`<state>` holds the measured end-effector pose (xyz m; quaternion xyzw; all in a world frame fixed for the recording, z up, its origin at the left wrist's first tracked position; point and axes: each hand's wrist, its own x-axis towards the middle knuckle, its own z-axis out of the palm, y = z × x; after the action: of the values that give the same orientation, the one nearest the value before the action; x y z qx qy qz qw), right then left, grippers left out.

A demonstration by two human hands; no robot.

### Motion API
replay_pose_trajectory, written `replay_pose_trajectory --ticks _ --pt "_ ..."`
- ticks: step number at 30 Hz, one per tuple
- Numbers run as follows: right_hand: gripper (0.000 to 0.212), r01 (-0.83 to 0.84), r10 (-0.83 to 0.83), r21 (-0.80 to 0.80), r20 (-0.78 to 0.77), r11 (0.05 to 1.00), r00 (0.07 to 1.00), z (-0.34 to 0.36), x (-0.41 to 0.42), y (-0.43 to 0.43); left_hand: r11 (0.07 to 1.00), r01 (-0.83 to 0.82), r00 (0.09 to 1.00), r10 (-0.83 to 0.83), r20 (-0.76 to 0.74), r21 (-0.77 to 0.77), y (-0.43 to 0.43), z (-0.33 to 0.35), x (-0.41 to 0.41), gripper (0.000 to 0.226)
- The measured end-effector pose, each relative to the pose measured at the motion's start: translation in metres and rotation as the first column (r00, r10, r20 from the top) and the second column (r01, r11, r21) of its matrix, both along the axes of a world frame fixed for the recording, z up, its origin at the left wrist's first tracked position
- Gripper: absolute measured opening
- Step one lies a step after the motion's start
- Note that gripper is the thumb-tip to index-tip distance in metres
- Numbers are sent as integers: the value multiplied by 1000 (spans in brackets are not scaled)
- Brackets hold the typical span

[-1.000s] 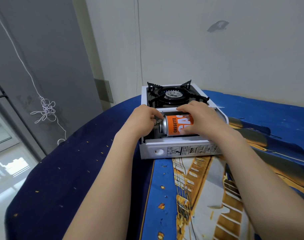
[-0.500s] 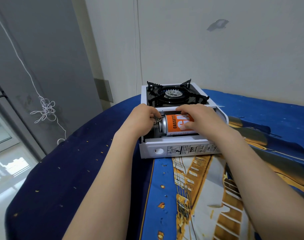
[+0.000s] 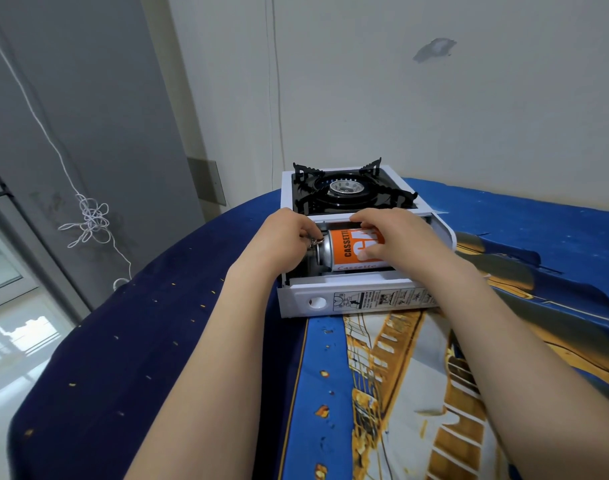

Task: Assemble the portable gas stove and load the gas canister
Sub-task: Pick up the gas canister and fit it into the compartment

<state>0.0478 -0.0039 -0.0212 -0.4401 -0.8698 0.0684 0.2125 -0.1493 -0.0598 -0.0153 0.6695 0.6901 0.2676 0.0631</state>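
Far to the left, a knotted white cord [image 3: 88,220] is hanging. On the blue cloth [image 3: 157,341], the left hand [image 3: 285,237] is curling its fingers at the silver neck of the gas canister [image 3: 348,252]; whether they are pinching anything is hard to tell. That orange canister is lying sideways in the open compartment of the white stove [image 3: 351,296], nearer than the black burner [image 3: 344,190]. The right hand [image 3: 396,240] is gripping its body from above, fingers and thumb curled round.

Stove [image 3: 348,299] bay crowded by gas canister [image 3: 351,251], left hand [image 3: 282,237] and right hand [image 3: 396,237], open cloth [image 3: 123,341] in front, wall [image 3: 434,116] close behind
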Motion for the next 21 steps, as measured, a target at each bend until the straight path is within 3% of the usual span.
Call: replay_pose_trajectory --ticks 13,18,21 --pt "54 13 -11 49 -44 999 999 -9 0 5 999 16 998 -14 62 -35 1 -1 3 14" --pt "54 -24 24 0 -70 1000 997 -8 1 5 995 -7 999 2 -44 -103 2 -1 8 38" --pt "56 -92 78 -86 -151 992 985 -4 5 4 995 0 1000 -2 -20 -95 -1 0 8 44"
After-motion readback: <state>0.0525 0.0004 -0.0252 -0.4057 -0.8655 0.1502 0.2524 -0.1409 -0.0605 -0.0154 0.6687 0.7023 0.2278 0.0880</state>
